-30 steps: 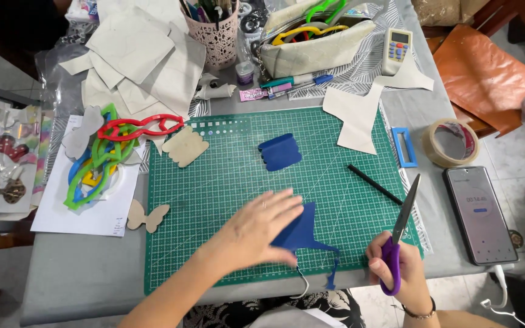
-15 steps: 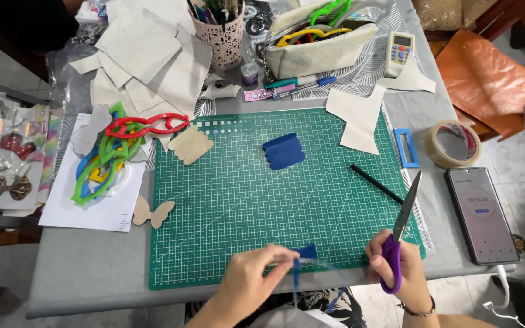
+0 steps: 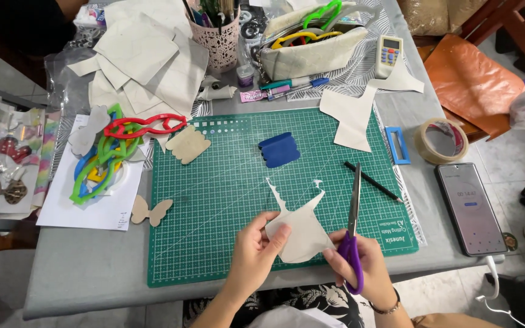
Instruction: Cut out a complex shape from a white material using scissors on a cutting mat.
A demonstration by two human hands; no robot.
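My left hand (image 3: 254,250) pinches the left edge of an off-white cut-out scrap (image 3: 302,228) with jagged upper points, held just above the near part of the green cutting mat (image 3: 226,182). My right hand (image 3: 360,270) grips purple-handled scissors (image 3: 353,228), blades closed and pointing away from me, right beside the scrap. A small blue scalloped piece (image 3: 279,149) lies on the mat's middle.
A black pencil (image 3: 372,181), blue frame (image 3: 397,144), tape roll (image 3: 440,140) and phone (image 3: 470,206) lie right of the mat. Coloured plastic templates (image 3: 113,155) on white paper, tan butterfly cut-outs (image 3: 151,211), pen cup (image 3: 219,36) and pencil case (image 3: 311,48) sit left and behind.
My left hand lifted the piece off the mat and turned it over, so its blue side gave way to the off-white side. The scissors hand stayed near the front edge.
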